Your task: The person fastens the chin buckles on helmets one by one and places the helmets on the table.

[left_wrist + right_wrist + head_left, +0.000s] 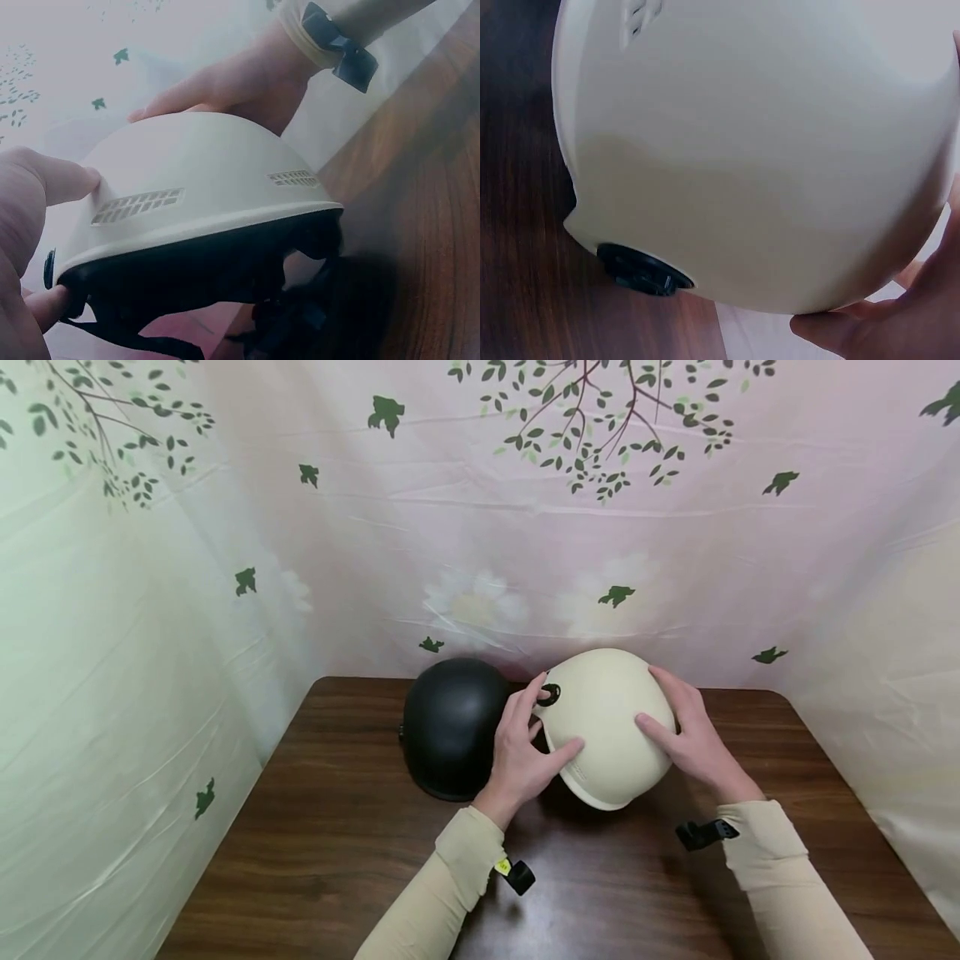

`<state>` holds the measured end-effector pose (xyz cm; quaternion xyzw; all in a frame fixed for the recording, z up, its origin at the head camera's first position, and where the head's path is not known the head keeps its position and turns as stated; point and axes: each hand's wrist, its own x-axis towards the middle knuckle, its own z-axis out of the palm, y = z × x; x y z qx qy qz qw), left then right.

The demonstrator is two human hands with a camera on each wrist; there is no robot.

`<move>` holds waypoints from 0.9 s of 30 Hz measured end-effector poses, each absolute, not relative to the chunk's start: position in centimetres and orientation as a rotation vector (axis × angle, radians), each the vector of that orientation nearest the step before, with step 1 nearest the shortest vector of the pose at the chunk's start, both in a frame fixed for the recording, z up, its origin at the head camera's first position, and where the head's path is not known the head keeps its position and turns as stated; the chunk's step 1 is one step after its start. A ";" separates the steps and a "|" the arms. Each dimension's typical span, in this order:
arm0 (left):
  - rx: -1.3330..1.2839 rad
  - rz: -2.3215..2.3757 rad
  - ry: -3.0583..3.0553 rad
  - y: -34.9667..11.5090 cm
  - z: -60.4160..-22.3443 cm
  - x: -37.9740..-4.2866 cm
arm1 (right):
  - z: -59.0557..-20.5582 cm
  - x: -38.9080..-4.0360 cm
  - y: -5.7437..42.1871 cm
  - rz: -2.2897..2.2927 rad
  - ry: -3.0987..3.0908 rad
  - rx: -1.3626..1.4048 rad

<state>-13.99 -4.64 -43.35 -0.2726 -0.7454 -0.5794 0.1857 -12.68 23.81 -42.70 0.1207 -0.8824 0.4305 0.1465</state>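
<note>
A cream helmet [611,735] is held tilted between both hands above the table, its opening turned to the left and down. My left hand [521,756] grips its rim, thumb on the outer shell and a finger tucked beneath the edge. Around the crown's right side spread the fingers and thumb of my right hand [693,739]. Slotted vents [139,206] and a dark strap [142,341] hanging below the rim show in the left wrist view. A black round fitting [645,270] sits near the rim in the right wrist view.
Just left of the cream helmet, a black helmet [453,727] rests on the brown wooden table [330,827]. Behind the table's far edge hangs a printed cloth [480,552] with leaves and birds, and similar cloth borders both sides.
</note>
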 end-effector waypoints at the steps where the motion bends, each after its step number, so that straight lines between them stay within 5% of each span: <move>1: -0.772 -1.630 -2.091 -4.6 -43.3 -14.0 | -42.8 -12.7 23.8 1.251 -2.533 0.349; 27: -1.000 -1.529 -1.965 -4.5 -41.2 -14.7 | -45.5 -11.6 23.7 1.804 -2.346 0.425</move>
